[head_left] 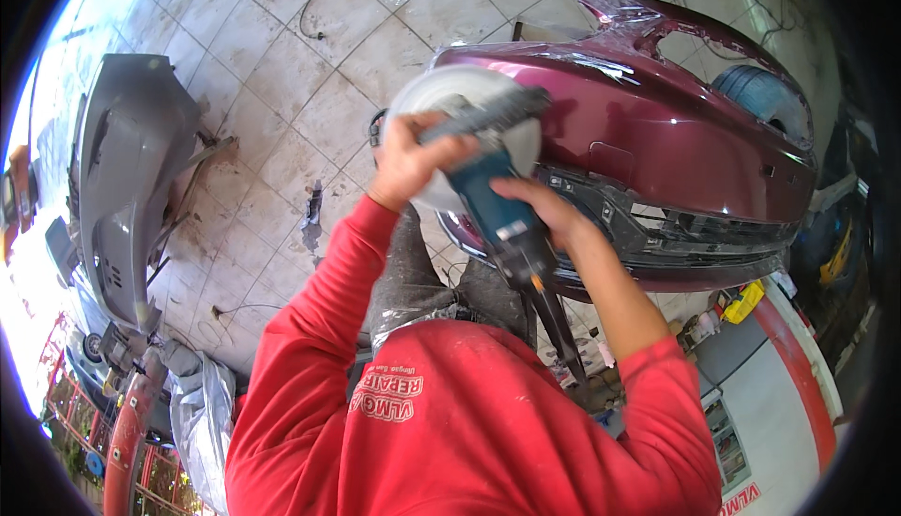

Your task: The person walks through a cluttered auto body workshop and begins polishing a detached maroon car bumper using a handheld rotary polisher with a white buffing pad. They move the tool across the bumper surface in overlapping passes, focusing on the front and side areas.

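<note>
A teal and black power polisher (485,199) is in both my hands, its broad white pad (422,93) smeared as if spinning. My left hand (413,154) wraps round the black handle (507,112) near the pad. Farther back along the body, my right hand (549,208) grips the machine, its thumb on top and most fingers hidden underneath. Right beside the pad stands a glossy maroon car bumper (694,140). The pad overlaps the bumper's left end in view; whether they touch I cannot tell. A black rear section of the polisher points back toward my right side.
A grey bumper (131,178) stands on a support at the left. Cables (305,23) lie on the dirty tiled floor (282,75). Silvery sheeting (200,413) hangs at the lower left. Behind the maroon bumper sits a bluish wrapped round object (755,93). A yellow packet (743,303) lies at the right.
</note>
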Motion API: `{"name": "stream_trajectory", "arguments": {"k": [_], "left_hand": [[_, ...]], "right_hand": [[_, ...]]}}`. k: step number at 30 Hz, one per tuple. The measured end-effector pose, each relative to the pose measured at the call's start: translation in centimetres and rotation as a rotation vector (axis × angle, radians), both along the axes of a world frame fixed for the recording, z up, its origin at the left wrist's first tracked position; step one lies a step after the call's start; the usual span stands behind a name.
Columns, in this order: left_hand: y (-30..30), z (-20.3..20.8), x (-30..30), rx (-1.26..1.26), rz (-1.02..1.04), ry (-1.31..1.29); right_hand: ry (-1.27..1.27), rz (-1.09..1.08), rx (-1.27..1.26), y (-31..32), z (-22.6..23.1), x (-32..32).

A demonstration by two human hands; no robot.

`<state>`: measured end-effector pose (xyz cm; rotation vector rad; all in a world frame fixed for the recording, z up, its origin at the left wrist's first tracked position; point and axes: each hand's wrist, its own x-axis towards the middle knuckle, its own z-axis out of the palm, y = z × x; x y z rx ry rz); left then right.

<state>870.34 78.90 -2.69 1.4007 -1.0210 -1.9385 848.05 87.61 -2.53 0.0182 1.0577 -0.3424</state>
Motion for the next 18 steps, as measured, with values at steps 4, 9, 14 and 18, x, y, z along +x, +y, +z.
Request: {"name": "stream_trajectory", "arguments": {"k": [4, 9, 14, 18], "left_hand": [[-4.1, -6.5, 3.3, -0.017, 0.058, -0.043], [-4.5, -3.9, 0.6, -0.059, 0.008, -0.054], [-1.5, 2.5, -6.6, -0.228, -0.196, 0.131], [-0.5, 6.6, -12.4, -0.364, -0.324, 0.225]], "right_hand": [[-0.091, 0.04, 0.053, -5.1, -3.9, 2.6], [-0.023, -0.033, -0.022, -3.9, -3.0, 1.3], [0.223, -0.096, -0.085, 1.9, 4.3, -5.2], [0.375, -0.235, -0.185, 6.3, 9.1, -9.7]]}}
